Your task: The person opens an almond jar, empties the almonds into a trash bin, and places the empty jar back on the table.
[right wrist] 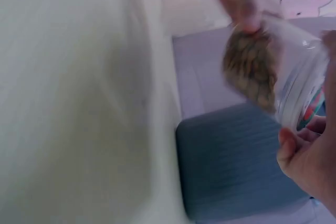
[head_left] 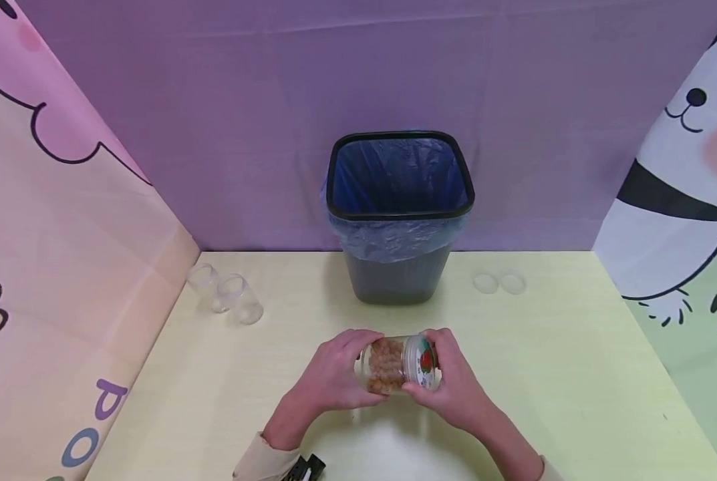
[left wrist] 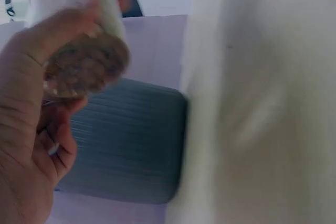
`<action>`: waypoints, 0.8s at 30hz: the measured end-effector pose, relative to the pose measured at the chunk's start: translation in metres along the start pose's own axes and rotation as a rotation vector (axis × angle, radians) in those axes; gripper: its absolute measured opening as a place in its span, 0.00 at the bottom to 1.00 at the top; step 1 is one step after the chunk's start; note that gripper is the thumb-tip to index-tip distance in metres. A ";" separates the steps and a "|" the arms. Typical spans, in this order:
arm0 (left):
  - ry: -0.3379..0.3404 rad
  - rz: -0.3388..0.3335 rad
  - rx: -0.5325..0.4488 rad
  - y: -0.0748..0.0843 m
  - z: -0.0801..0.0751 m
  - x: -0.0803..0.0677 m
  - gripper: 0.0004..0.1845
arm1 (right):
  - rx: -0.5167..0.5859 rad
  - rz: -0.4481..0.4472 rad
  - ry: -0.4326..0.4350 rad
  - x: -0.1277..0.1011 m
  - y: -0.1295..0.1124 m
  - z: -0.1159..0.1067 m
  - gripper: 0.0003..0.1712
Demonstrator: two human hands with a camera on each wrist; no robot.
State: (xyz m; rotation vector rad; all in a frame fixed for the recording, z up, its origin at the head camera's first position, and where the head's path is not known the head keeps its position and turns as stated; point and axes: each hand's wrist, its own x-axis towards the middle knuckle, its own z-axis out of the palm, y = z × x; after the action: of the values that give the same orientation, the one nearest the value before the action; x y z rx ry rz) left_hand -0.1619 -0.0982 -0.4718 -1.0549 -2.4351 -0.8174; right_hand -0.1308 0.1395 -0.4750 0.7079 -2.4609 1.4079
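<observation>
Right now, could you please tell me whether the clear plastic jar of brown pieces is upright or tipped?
Tipped: the clear plastic jar lies sideways between the left hand and right hand, its lid pointing right.

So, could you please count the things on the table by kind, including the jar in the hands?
Filled jar, held by left hand and right hand: 1
Empty jars: 2
Loose clear lids: 2
Bin: 1
Total: 6

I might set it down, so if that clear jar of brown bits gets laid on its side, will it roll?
Probably. The jar looks round and smooth, so it could roll on the flat table. Its contents fill only part, so it likely settles quickly. The clear wall may be slippery.
</observation>
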 end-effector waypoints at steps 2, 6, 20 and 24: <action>-0.006 -0.027 -0.025 0.000 -0.003 -0.002 0.47 | -0.017 -0.018 -0.026 0.003 -0.002 -0.001 0.40; 0.013 -0.066 -0.056 -0.003 -0.007 -0.004 0.48 | -0.030 -0.049 -0.066 0.012 -0.005 -0.006 0.42; 0.069 -0.072 -0.125 -0.014 0.002 -0.005 0.48 | -0.117 0.332 -0.082 0.011 -0.012 -0.022 0.29; 0.069 -0.083 -0.111 -0.014 0.002 -0.008 0.48 | -0.171 0.432 -0.126 0.014 -0.014 -0.021 0.26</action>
State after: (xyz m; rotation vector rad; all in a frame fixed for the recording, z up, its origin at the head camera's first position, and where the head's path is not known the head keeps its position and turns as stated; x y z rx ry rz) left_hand -0.1671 -0.1090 -0.4820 -0.9527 -2.4127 -1.0093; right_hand -0.1369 0.1477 -0.4478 0.2408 -2.9171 1.2880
